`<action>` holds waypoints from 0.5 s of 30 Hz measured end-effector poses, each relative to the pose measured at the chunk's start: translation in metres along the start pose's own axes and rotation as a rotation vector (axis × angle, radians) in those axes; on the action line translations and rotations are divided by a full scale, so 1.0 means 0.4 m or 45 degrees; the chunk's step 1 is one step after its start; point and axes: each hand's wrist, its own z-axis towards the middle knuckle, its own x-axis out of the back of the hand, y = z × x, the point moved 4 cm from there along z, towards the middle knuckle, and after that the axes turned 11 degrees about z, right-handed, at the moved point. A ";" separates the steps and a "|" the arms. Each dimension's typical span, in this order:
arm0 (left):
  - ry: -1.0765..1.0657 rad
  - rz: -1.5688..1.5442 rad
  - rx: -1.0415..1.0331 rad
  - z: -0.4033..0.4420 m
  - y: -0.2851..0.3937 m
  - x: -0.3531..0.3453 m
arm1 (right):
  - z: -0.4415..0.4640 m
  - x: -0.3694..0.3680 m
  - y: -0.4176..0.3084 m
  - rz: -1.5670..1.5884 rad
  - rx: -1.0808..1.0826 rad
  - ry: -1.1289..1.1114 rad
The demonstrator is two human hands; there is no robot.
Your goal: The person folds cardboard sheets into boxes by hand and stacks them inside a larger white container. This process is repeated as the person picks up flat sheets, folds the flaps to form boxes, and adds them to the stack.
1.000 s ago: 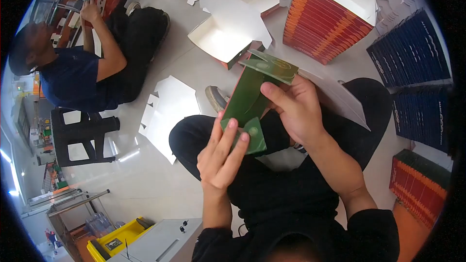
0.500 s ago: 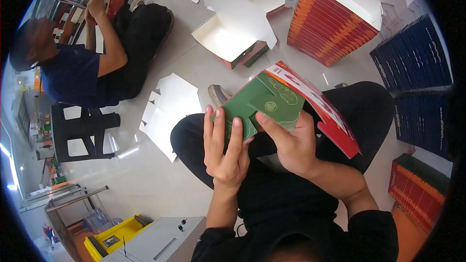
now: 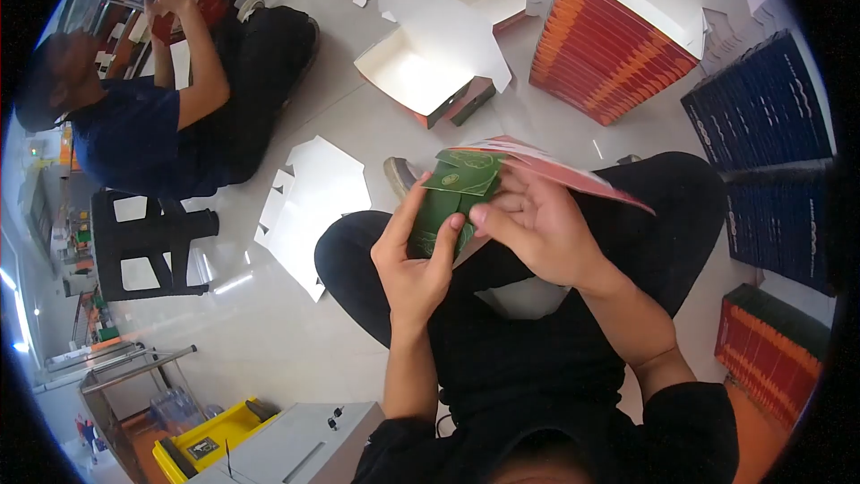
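Observation:
Above my crossed legs I hold a partly folded cardboard box (image 3: pixel 463 181), its side green with gold line drawings and its lid panel red and white. My left hand (image 3: pixel 412 260) grips the green end, fingers behind and thumb on the near face. On the box's other side, my right hand (image 3: pixel 542 220) is closed on the edge by the green flaps, its thumb bent inward. The red and white panel sticks out to the right behind my right hand. Part of the right fingers is hidden by the box.
A flat white cardboard blank (image 3: pixel 318 206) lies on the floor at left. Opened boxes (image 3: pixel 421 63) sit ahead, beside a tall red stack (image 3: pixel 600 54). Dark blue stacks (image 3: pixel 761 108) stand at right. Another person (image 3: pixel 134 134) sits at upper left, near a black stool (image 3: pixel 157 246).
The box has turned and tilted, so its red panel now shows nearly edge-on. My left fingers have wrapped round the green end, and my right hand has shifted along the edge.

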 end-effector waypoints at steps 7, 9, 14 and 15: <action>0.195 0.459 -0.371 -0.008 0.029 -0.014 | 0.004 0.025 -0.003 0.192 0.199 0.173; 0.258 0.509 -0.376 -0.008 0.044 0.000 | 0.003 0.034 0.006 -0.015 0.254 0.191; 0.276 0.531 -0.359 -0.015 0.066 0.023 | 0.001 0.021 -0.041 -0.966 0.658 0.272; 0.282 0.499 -0.306 -0.017 0.067 0.028 | -0.003 0.012 -0.048 -1.015 0.650 0.238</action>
